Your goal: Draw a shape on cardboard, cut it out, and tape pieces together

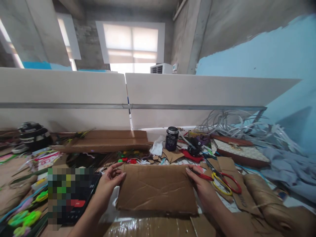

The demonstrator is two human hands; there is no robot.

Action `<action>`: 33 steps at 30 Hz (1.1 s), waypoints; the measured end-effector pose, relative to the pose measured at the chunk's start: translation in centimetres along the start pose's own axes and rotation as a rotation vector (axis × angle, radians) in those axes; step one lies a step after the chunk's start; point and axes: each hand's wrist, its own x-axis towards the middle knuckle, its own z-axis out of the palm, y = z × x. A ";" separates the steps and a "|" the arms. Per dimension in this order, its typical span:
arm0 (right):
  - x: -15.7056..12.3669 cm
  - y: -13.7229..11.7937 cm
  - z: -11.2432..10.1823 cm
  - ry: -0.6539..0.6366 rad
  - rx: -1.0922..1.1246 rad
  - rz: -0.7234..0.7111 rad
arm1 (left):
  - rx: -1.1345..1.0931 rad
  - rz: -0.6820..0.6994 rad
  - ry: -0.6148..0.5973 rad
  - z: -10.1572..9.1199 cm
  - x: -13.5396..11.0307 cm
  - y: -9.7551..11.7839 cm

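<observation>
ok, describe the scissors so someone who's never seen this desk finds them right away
Start at the flat cardboard sheet held between both hands at the near middle of the cluttered desk. Just past the right hand, on a scrap of cardboard, lie the scissors, blades pointing away. Their loops set them apart: one red, one yellow, unlike anything else nearby.

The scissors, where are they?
In the head view, the scissors lie on the table's right side, just beyond the right hand, which grips the cardboard sheet.
</observation>
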 end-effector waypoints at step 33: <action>1.4 -0.2 -3.2 0.244 0.272 -0.141 | -0.158 -0.180 -0.189 8.8 -3.6 -4.0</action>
